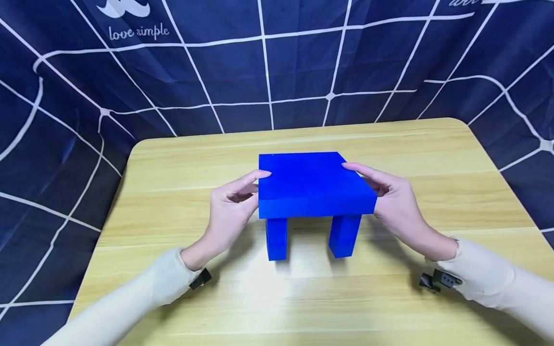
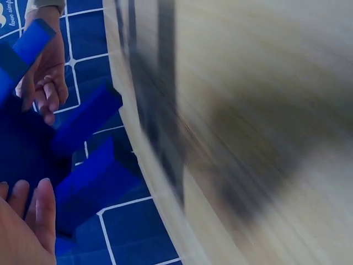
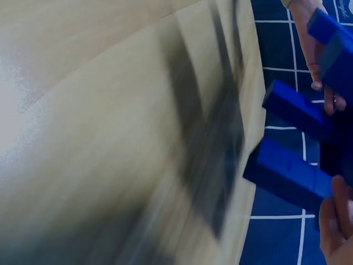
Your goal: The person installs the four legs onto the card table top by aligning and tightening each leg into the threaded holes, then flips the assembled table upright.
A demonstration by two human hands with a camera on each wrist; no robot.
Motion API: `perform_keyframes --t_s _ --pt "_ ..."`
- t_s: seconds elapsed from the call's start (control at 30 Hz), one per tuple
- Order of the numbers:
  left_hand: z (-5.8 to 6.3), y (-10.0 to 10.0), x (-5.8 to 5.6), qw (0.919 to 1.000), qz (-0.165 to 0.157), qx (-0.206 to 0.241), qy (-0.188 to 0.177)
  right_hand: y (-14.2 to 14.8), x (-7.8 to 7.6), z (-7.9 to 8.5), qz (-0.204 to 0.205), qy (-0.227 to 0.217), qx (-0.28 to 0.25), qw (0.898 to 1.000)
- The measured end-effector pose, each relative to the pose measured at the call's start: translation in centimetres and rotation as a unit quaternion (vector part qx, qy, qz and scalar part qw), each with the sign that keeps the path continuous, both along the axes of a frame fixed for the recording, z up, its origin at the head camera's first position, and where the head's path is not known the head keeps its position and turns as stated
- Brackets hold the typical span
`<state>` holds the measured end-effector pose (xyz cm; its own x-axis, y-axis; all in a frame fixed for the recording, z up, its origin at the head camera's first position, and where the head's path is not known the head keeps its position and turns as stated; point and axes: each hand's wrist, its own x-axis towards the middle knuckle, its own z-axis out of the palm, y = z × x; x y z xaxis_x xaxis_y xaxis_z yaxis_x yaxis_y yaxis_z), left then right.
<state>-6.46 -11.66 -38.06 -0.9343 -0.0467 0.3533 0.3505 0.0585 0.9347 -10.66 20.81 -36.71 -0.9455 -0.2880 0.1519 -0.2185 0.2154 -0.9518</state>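
Note:
A bright blue toy table [image 1: 311,178] with a thick square top and blocky legs is held upright between both hands. On its left side, my left hand [image 1: 229,204] grips the top, with the thumb on the upper face and the other fingers underneath. My right hand [image 1: 399,202] holds the opposite side the same way, its thumb resting near the far right edge. Both wrist views look in from below: several legs [image 2: 88,118] stick out from the underside, and fingers [image 3: 343,212] press under the top. The feet are raised over the wooden surface, where their shadows fall.
A light wood-grain tabletop [image 1: 173,192] with rounded far corners lies below the hands. Dark blue cloth [image 1: 233,67] with white grid lines hangs behind it and along both sides. Small black devices [image 1: 200,278] are strapped at both wrists.

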Motion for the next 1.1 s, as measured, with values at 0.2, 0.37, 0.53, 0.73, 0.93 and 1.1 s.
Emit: perform_keyframes --t_s 0.2,0.37,0.53,0.73,0.93,1.1 --pt "-0.5 0.2 0.0 0.9999 -0.009 0.009 -0.004 -0.1 0.3 -0.5 -0.003 -0.022 -0.06 0.998" --pt "-1.1 0.0 0.2 0.9992 -0.012 0.022 -0.031 -0.1 0.6 -1.1 0.03 -0.06 -0.13 0.989" --pt "-1.4 -0.1 0.5 0.998 -0.041 0.029 -0.038 0.1 0.8 -2.0 0.06 -0.072 -0.179 0.979" --pt "-2.0 -0.5 0.6 0.9923 -0.112 0.043 -0.031 0.5 1.6 -2.3 0.103 -0.109 -0.246 0.958" --pt "-2.5 -1.1 1.0 0.9847 -0.164 0.055 -0.023 0.3 2.5 -2.2 0.092 -0.13 -0.244 0.957" --pt "-3.1 -1.1 1.3 0.9843 -0.163 0.064 -0.023 0.2 2.8 -2.2 0.092 -0.103 -0.175 0.975"
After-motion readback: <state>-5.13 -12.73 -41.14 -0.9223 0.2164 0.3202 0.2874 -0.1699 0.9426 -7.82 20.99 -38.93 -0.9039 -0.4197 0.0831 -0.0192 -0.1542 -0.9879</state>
